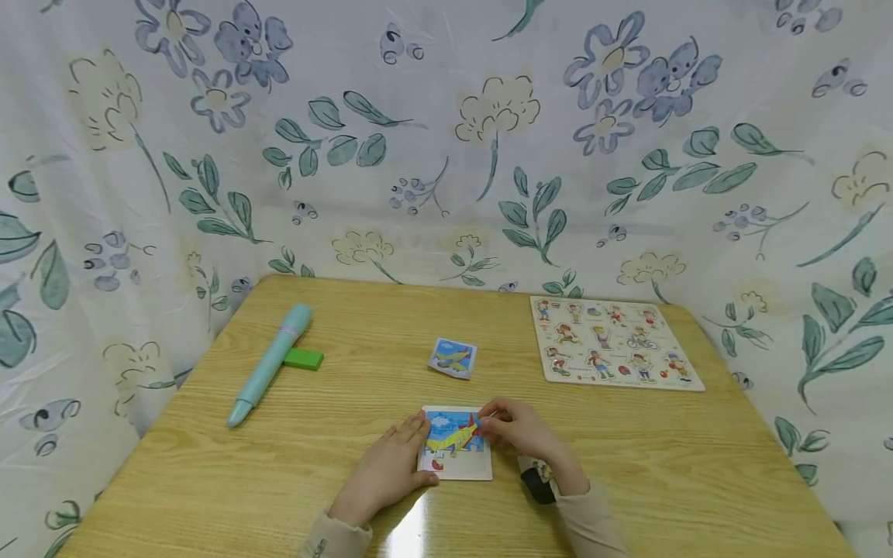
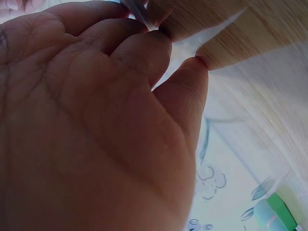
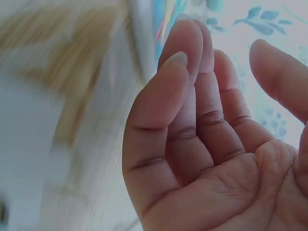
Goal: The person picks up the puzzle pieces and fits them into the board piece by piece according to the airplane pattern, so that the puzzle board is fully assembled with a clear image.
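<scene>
A small square jigsaw puzzle (image 1: 456, 465) with a yellow aeroplane on blue sky lies in a pale frame before me. Its upper part is filled with pieces, and bare backing shows at the lower right. My left hand (image 1: 394, 465) rests along the frame's left side, fingers extended and thumb by the bottom edge. My right hand (image 1: 519, 428) has its fingertips at the frame's upper right edge. In the right wrist view its fingers (image 3: 224, 115) bend loosely, the thumb (image 3: 279, 77) stands apart, and no piece shows between them.
Beyond the puzzle lies a small aeroplane picture card (image 1: 453, 359). A turquoise pen-shaped object (image 1: 268, 368) is at the left, touching a green block (image 1: 304, 359). At the back right lies a board of small figures (image 1: 614, 341). A floral curtain (image 1: 446, 155) borders the wooden table (image 1: 349, 341).
</scene>
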Motion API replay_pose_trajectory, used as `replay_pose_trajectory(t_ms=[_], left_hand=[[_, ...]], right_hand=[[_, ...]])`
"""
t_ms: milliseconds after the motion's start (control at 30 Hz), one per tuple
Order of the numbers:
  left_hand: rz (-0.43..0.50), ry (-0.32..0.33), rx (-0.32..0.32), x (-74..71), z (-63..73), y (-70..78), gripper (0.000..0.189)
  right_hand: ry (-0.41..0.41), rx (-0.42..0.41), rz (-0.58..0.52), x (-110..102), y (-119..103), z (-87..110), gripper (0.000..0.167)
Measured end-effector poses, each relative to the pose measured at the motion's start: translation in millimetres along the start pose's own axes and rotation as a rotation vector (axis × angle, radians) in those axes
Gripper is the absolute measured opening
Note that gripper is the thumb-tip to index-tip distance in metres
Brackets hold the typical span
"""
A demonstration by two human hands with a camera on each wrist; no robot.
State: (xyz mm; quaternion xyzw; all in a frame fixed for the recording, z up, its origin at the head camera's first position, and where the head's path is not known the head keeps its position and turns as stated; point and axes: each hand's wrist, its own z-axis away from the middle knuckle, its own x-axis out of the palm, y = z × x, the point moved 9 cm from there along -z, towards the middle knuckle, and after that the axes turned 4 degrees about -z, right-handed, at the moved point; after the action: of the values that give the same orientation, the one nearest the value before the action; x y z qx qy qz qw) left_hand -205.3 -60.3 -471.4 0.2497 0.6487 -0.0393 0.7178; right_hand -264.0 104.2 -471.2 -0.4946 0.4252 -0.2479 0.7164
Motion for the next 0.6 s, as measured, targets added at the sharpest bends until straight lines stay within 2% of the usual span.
replay_pose_trajectory(t_ms=[233,400,600], left_hand=[[0.018,-0.023,0.002,1.5,-0.1,2.5,0.085],[0.027,-0.026,0.001,2.1,-0.5,2.3,0.085],[0.037,-0.010,-0.002,1.1,-1.5,1.1,0.086]], right_hand=[[0.087,0.036,0.016,-28,13,25.1,0.031],[0.112,0.077,-0.015,-34,23,41.9,0.031],[0.179,0.057,0.007,-44,21,50.3,0.027]])
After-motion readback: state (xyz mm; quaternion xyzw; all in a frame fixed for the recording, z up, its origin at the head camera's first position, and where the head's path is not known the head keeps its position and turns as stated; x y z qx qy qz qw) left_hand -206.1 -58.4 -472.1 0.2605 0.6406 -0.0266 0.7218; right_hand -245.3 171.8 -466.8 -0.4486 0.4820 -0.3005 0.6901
